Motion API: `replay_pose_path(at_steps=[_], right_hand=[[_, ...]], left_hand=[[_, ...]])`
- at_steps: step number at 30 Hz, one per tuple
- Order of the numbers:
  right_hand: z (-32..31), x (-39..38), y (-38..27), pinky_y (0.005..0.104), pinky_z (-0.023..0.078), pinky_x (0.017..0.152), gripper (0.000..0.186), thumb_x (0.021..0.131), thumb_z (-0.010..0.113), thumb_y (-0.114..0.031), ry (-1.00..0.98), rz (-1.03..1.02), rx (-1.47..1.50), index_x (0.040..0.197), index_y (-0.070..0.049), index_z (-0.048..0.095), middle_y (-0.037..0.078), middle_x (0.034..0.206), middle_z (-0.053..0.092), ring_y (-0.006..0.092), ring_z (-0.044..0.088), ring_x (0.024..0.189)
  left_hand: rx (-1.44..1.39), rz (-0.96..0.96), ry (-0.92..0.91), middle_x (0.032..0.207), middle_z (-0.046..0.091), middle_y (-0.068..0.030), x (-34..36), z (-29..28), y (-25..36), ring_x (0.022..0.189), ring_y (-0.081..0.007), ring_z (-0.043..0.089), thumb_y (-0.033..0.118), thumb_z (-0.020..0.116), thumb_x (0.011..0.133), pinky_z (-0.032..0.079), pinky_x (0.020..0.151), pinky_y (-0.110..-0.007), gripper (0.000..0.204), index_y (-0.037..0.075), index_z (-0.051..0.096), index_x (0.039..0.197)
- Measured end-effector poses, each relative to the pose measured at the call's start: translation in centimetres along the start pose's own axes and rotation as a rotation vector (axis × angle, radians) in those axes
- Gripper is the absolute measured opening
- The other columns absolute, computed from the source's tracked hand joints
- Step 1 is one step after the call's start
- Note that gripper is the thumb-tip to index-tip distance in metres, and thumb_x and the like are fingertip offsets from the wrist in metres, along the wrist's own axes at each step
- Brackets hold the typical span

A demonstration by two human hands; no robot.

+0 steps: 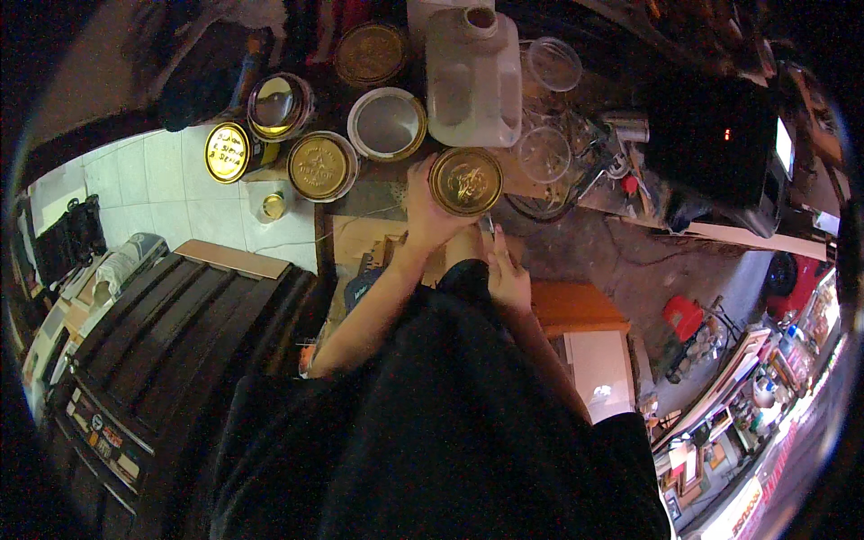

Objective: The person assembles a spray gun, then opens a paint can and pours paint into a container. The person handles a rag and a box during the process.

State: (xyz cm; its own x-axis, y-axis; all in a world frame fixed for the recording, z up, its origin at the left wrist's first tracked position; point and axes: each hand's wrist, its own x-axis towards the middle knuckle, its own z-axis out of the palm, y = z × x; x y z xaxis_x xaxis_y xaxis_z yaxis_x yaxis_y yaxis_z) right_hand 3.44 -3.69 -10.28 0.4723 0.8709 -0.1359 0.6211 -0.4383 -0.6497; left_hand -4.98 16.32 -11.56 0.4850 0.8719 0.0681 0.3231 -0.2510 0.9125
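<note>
A paint can with a gold lid (465, 182) stands in front of me, its lid on. My left hand (427, 209) is wrapped around the can's left side. From the right, my right hand (509, 275) grips a thin metal tool (491, 225), whose tip is at the near edge of the can's rim; its kind is too small to make out. Close by on the left is another can with a gold lid (321, 166). Behind the two cans sits a pale open can (387, 124). A whitish plastic jug (473, 85) rises just beyond the held can.
Further cans (279, 106) stand at the far left, one with a written-on yellow lid (227, 153). Clear plastic cups (544, 155) and cables lie right of the jug. A dark ridged bin lid (193, 315) is at my left, an orange-brown cabinet (580, 308) at my right.
</note>
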Motion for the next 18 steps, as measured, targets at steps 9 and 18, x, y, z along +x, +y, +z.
replay_pose_path(at_steps=[9, 18], right_hand=[[-9.4, 3.7, -10.3, 0.0573, 0.052, 0.063, 0.055, 0.101, 0.049, -0.025, -0.487, 0.341, -0.297, 0.153, -0.021, 0.031, 0.027, 0.082, 0.067, 0.0466, 0.065, 0.067], [-0.7, -0.6, -3.6, 0.051, 0.054, 0.068, 0.053, 0.098, 0.054, -0.016, -0.099, 0.145, -0.001, 0.149, -0.017, 0.039, 0.025, 0.092, 0.067, 0.0461, 0.065, 0.078]], left_hand=[[-0.128, -0.01, -0.247, 0.126, 0.055, -0.0216, 2.1, -2.2, -1.0, 0.114, -0.0388, 0.057, 0.037, 0.095, 0.051, 0.047, 0.097, -0.047, 0.107, -0.001, 0.043, 0.137], [-0.08, 0.004, -0.258, 0.126, 0.057, -0.0208, 1.8, -1.9, -2.8, 0.116, -0.039, 0.055, 0.036, 0.095, 0.049, 0.047, 0.096, -0.047, 0.108, 0.002, 0.043, 0.138]])
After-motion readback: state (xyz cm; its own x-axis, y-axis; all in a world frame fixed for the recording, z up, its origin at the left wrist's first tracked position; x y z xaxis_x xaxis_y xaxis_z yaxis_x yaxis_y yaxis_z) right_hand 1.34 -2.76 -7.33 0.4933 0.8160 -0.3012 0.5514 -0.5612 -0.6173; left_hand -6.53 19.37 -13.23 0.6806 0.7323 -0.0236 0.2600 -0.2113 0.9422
